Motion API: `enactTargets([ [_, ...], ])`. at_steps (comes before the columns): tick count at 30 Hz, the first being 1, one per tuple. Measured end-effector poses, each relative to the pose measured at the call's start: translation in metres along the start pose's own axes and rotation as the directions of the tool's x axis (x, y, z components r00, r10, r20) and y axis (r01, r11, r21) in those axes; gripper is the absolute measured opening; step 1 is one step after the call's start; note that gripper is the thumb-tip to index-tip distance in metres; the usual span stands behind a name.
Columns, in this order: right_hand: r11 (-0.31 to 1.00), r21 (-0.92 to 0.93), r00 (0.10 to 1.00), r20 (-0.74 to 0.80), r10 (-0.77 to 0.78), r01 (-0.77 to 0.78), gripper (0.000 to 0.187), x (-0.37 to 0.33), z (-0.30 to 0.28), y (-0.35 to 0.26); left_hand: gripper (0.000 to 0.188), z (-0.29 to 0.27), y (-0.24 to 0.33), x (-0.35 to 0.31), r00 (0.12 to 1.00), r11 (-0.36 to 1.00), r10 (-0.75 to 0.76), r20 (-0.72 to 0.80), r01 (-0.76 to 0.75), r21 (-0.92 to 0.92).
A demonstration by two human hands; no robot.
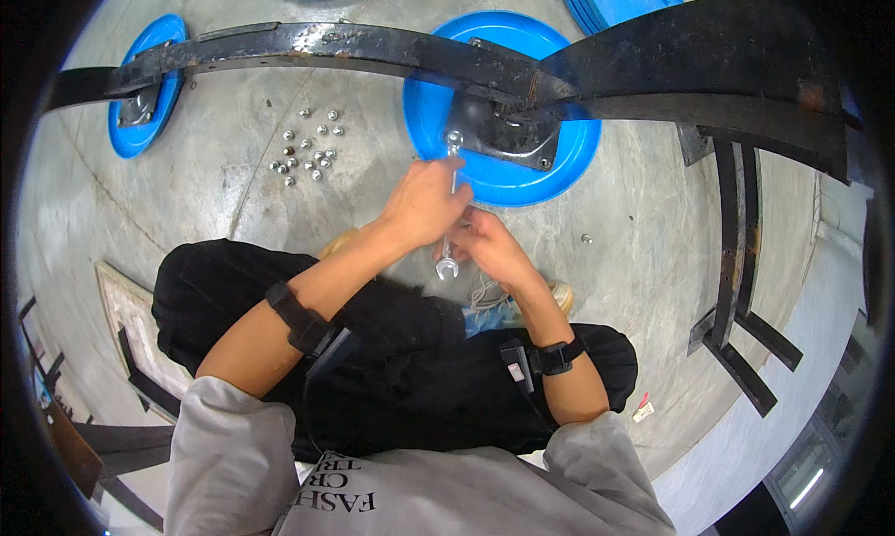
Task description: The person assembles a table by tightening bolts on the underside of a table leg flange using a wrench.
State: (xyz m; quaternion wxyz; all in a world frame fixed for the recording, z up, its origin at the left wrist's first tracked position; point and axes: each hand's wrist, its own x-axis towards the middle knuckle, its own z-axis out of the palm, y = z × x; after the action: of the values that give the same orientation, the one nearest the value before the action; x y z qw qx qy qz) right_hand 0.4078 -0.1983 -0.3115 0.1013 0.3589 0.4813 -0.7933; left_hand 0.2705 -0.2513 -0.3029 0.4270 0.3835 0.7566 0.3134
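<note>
A silver combination wrench [447, 268] is held upright in the view, its ring end over the rim side of a blue round dish [503, 189] and its open jaw nearest me. My left hand [424, 202] is closed round its upper shaft. Lower down, my right hand [491, 245] has its fingers curled against the same wrench; its fingertips are partly hidden and slightly blurred. Just beyond the hands, a black metal plate [508, 137] with bolts at its corners lies in the dish, joined to a black steel frame [373, 51].
Several bolts or nuts [317, 154] lie scattered on the concrete floor to the left. One more small bolt [586, 239] lies right of my hands. Another blue dish [172, 33] sits under the frame's left end. Black steel legs [736, 228] rise at the right.
</note>
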Motion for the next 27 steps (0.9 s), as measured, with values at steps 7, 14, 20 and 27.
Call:
enactTargets([
  [7, 0.992, -0.126, 1.0, -0.01, -0.027, 0.025, 0.013, 0.008, -0.004, 0.003, 0.043, 0.011, -0.009, -0.003, 0.984, 0.992, 0.114, -0.137, -0.106, 0.067],
  [14, 0.998, -0.044, 0.998, 0.008, 0.055, -0.054, 0.015, 0.002, 0.004, -0.006, 0.039, 0.007, -0.008, -0.001, 0.991, 0.993, 0.104, -0.087, -0.099, 0.065],
  [20, 0.998, 0.05, 0.998, -0.034, 0.049, -0.048, 0.015, 0.003, 0.0, -0.005, 0.042, 0.007, -0.006, 0.002, 0.985, 0.984, 0.149, -0.086, -0.139, 0.111],
  [27, 0.999, -0.007, 0.999, 0.008, -0.042, 0.042, 0.016, 0.014, 0.0, 0.013, 0.048, 0.005, -0.006, 0.001, 0.991, 0.988, 0.125, -0.056, -0.119, 0.102],
])
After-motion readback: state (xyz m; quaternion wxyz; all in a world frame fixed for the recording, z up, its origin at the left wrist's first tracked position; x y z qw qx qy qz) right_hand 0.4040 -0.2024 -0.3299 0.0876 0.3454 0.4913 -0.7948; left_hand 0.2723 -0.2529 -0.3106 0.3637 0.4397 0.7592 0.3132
